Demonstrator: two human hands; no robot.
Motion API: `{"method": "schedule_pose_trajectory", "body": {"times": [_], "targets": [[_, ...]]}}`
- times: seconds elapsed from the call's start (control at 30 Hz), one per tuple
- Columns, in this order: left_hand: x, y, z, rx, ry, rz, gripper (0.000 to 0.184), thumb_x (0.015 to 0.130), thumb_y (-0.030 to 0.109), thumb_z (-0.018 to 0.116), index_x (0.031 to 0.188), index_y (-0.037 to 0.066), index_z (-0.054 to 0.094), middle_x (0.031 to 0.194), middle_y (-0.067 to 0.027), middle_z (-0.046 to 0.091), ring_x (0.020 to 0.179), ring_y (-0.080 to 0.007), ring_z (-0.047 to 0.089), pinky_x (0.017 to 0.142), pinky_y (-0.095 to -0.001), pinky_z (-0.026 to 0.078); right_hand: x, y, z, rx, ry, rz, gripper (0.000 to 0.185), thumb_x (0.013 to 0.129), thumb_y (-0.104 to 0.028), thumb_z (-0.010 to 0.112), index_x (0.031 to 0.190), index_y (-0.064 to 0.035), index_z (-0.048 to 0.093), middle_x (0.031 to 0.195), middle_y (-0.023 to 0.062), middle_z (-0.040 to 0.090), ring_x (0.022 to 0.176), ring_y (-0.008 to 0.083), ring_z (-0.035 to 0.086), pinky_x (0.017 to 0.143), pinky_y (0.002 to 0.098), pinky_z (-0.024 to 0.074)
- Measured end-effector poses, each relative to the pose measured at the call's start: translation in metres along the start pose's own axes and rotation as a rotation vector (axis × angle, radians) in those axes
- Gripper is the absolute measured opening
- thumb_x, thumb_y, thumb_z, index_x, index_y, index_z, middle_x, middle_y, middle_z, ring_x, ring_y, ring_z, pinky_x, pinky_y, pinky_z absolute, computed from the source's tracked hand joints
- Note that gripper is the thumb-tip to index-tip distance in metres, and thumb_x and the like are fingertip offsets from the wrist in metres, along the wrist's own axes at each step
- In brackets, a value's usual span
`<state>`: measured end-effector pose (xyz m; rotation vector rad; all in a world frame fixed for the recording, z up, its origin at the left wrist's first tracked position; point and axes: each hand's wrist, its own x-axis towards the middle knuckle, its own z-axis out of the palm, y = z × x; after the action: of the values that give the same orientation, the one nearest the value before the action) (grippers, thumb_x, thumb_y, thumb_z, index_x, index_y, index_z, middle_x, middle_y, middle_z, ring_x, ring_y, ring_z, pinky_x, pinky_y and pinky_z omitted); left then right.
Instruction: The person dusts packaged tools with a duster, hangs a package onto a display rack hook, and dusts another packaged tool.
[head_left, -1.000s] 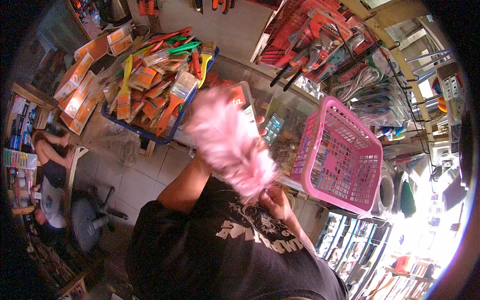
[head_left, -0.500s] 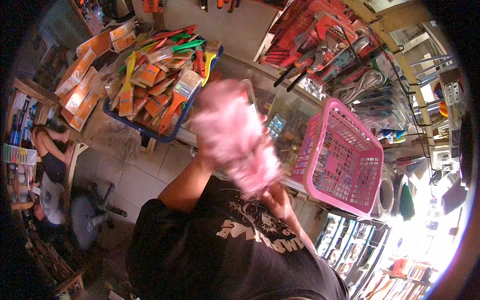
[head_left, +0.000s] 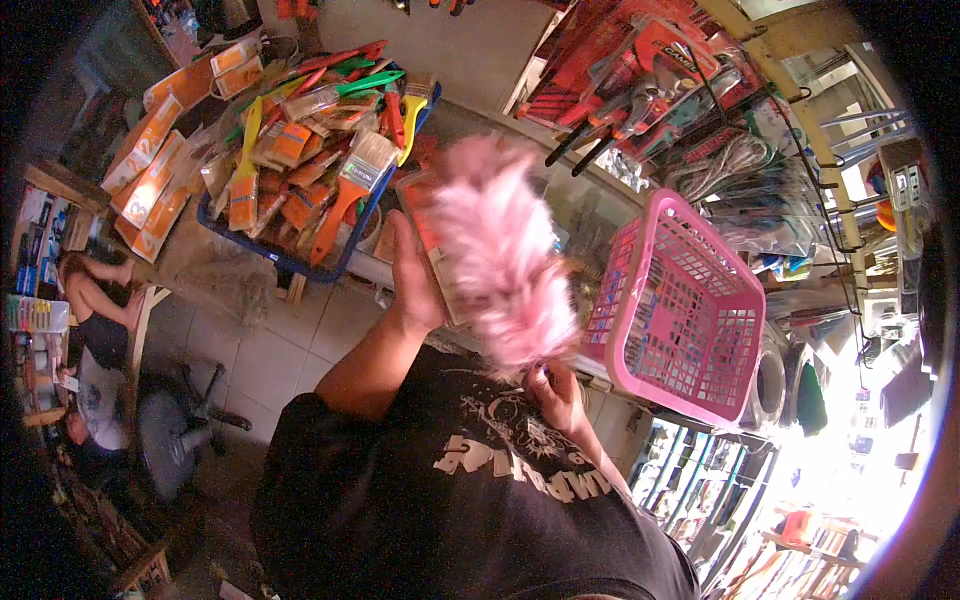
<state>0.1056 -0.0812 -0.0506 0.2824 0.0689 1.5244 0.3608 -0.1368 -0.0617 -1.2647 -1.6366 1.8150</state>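
Note:
A fluffy pink duster point(head_left: 505, 255), smeared by motion, is in front of my chest. My right hand point(head_left: 556, 396) is closed around its lower end, where the handle is mostly hidden. My left hand point(head_left: 412, 285) holds a flat packet point(head_left: 424, 232) with orange showing and a pale edge. The packet stands on edge beside the duster, which covers most of it, so I cannot make out its kind. My left thumb side shows; the other fingers are hidden behind the packet.
A blue tray point(head_left: 330, 272) heaped with paintbrushes point(head_left: 300, 150) stands at the left, beside orange numbered boxes point(head_left: 160, 190). A pink plastic basket point(head_left: 630, 330) is to the right. Packaged tools point(head_left: 640, 85) hang behind. A person point(head_left: 100, 350) sits at far left near a black stool point(head_left: 165, 440).
The duster has shifted slightly right across the packet. My left hand and the packet, mostly covered before, now show more. My right hand has moved slightly.

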Motion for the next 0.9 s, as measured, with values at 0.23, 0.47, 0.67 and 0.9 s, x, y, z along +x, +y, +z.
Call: {"method": "schedule_pose_trajectory", "body": {"times": [0.23, 0.47, 0.67, 0.9], "targets": [[0.005, 0.001, 0.044, -0.127, -0.125, 0.052, 0.085, 0.078, 0.068, 0.039, 0.136, 0.007, 0.026, 0.132, -0.0173, 0.037, 0.118, -0.0333, 0.042, 0.098, -0.0514, 0.034, 0.001, -0.015, 0.004, 0.042, 0.001, 0.003, 0.039, 0.09, -0.035, 0.05, 0.094, 0.0028, 0.055, 0.084, 0.0062, 0.055, 0.082, 0.0143, 0.047, 0.077, 0.0294, 0.0393], [0.002, 0.002, 0.051, 0.084, 0.043, 0.182, 0.074, 0.082, 0.064, 0.037, 0.129, 0.006, 0.035, 0.121, -0.0164, 0.048, 0.108, -0.0268, 0.052, 0.09, -0.0413, 0.045, 0.001, -0.004, 0.0, 0.047, -0.021, 0.034, 0.041, 0.089, -0.039, 0.05, 0.095, 0.0018, 0.055, 0.083, 0.0069, 0.058, 0.078, 0.0139, 0.051, 0.073, 0.0303, 0.0418], [0.011, 0.003, -0.005, -0.013, -0.162, -0.129, 0.077, 0.082, 0.066, 0.032, 0.134, 0.009, 0.029, 0.132, -0.0184, 0.037, 0.116, -0.0362, 0.041, 0.095, -0.0508, 0.037, -0.001, -0.009, 0.001, -0.02, -0.061, 0.008, 0.047, 0.088, -0.044, 0.051, 0.098, 0.0015, 0.055, 0.079, 0.0032, 0.054, 0.074, 0.0123, 0.046, 0.067, 0.0285, 0.0398], [0.009, 0.001, 0.011, 0.065, -0.095, -0.141, 0.076, 0.083, 0.065, 0.031, 0.136, 0.011, 0.028, 0.133, -0.0162, 0.038, 0.117, -0.0348, 0.042, 0.097, -0.0498, 0.036, 0.002, -0.021, -0.002, -0.288, -0.106, -0.141, 0.043, 0.09, -0.043, 0.048, 0.089, 0.0002, 0.053, 0.078, 0.0047, 0.054, 0.075, 0.0133, 0.049, 0.07, 0.0291, 0.041]]}}
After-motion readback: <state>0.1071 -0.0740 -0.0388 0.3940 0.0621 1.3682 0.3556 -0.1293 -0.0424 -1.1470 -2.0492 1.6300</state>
